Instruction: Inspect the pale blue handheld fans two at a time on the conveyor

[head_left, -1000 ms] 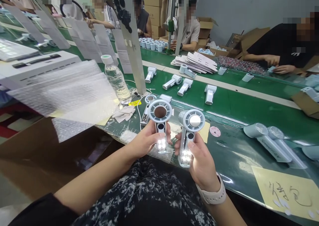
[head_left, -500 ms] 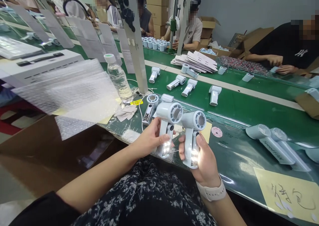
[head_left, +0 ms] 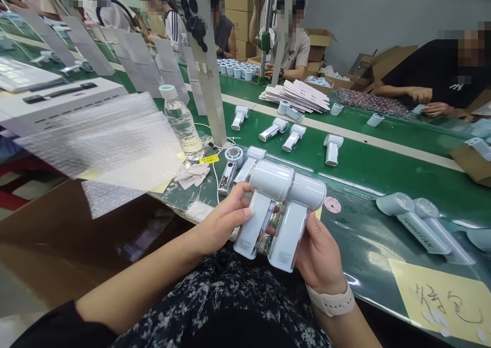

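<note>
1. Both held fans, the left fan and the right fan, looked whole from the side in view, with barrel joined to handle; neither had been set down, and whether any work remained on them could not be told.
2. The left grip was closed round the left fan's handle, thumb on its outer side, fingers mostly hidden behind.
3. The right grip was closed round the right fan's handle, thumb near its top.
4. The 2 fans hung tilted between the hands over the near edge of the bench, barrels side by side; contact between them could not be told.
5. Beyond the left grip, 2 loose fans lay by the bench's far edge; a yellow sheet lay at its near right corner.
</note>
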`<move>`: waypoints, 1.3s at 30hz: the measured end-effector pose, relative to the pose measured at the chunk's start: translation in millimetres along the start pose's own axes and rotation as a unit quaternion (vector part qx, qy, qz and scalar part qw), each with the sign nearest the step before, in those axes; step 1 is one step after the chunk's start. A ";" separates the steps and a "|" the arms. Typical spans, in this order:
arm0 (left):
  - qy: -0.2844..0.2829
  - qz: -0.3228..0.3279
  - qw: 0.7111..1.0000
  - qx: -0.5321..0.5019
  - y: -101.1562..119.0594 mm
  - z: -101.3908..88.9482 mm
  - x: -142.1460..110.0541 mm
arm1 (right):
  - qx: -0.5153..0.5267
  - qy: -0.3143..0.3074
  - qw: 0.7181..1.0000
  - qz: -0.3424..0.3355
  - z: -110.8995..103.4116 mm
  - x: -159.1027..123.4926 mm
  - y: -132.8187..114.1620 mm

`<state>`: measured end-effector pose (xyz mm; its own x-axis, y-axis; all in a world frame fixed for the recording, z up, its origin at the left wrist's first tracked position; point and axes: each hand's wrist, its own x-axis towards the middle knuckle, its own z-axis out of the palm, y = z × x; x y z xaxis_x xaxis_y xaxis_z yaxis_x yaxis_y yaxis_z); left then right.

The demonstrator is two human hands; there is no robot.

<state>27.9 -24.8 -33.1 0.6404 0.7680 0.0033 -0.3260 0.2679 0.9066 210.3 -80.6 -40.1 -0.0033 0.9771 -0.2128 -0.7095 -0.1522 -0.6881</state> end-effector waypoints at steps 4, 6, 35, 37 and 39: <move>-0.010 0.005 1.000 -0.016 4.1 5.6 2.1 | 0.007 0.011 1.000 -0.006 1.9 3.1 -2.7; 0.001 -0.005 0.999 -0.039 3.7 8.9 4.7 | 0.009 0.008 1.000 0.003 3.0 5.5 -2.0; -0.023 -0.054 0.998 -0.033 -4.0 2.3 7.2 | 0.004 0.096 0.994 -0.058 -20.0 10.7 -1.3; -0.026 -0.058 0.998 -0.019 -4.8 2.0 8.2 | -0.003 0.111 0.993 -0.032 -18.0 12.0 0.2; -0.032 -0.061 0.998 -0.002 -4.3 2.0 8.0 | -0.011 0.124 0.992 -0.009 -17.3 12.6 1.4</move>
<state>35.8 -21.0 -36.1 0.7179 0.6916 -0.0793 -0.2459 0.3584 0.9006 221.5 -71.1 -55.7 0.1847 0.9131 -0.3634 -0.6925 -0.1415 -0.7074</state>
